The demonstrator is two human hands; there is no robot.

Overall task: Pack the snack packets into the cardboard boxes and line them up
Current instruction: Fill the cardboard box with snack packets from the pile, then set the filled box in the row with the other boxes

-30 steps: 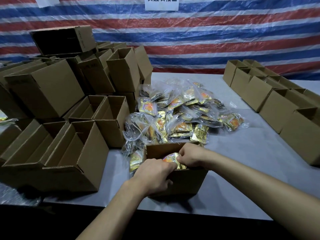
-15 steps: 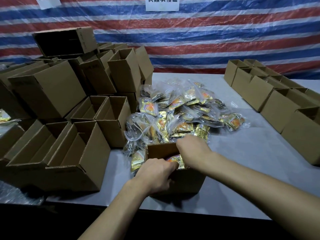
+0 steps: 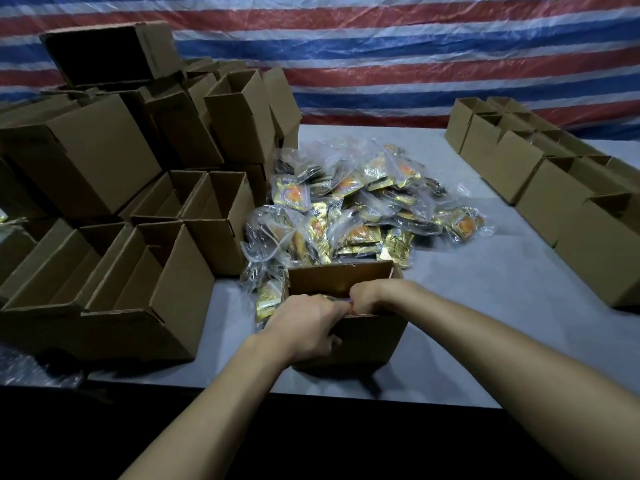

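Snack packets (image 3: 349,216), how will they handle? (operator)

Light and soft, I'd judge. Each is a slick clear bag with gold foil inside, so it will crumple and slide sooner than break. Take one by its flat middle or pinch a sealed edge. A loose corner is likely to slip from you. (guide)

Where are they? (operator)

Most are heaped just behind the box (image 3: 374,341), and the nearest press against its far wall. One leans on the box's left wall, outside. A sliver of packet shows at the box's near rim, between your hands. (guide)

And my hands? (operator)

They are close together at that rim. Your left hand (image 3: 304,327) is clamped on the box's near-left corner, thumb down the outer face. Your right hand (image 3: 377,299) curls over the rim with its fingers sunk inside. I cannot tell whether it pinches a packet or only presses one down. (guide)

The box itself? (operator)

It is thin cardboard, stiff enough to slide across the table (image 3: 485,323) but easy to dent. Hold it by two opposite walls. The empty boxes (image 3: 145,299) crowd the box's left. The lined-up row (image 3: 540,188) stands well apart to the box's right. (guide)
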